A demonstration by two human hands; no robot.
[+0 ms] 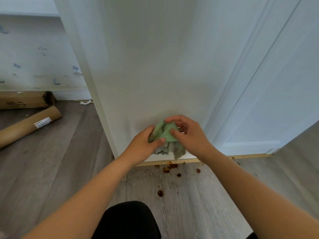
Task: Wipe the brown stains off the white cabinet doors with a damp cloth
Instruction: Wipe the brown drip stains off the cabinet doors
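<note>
Head view, looking down at the base of the white cabinet door [146, 66], which is filling the middle of the frame, with a panelled second door [259, 100] standing just beside it on the right. Grey plank floor [69, 169] is running underneath. Two cardboard tubes [29, 125] are lying well apart to the left, and whether they are holding anything cannot be told. You are holding the green cloth [165, 133] low in front of the door, just above the wooden base strip [181, 161]. Your left hand [143, 145] is gripping its lower left, thumb laid across the folds. Your right hand [189, 135] is pinching the upper right with curled fingers. The cloth is hanging bunched and limp, so it is probably handling as light and soft; gathering it into a firm pad in one palm should be giving better pressure. Below, brown stains [170, 167] are showing on the strip and floor, while the door face above is looking nearly clean.
</note>
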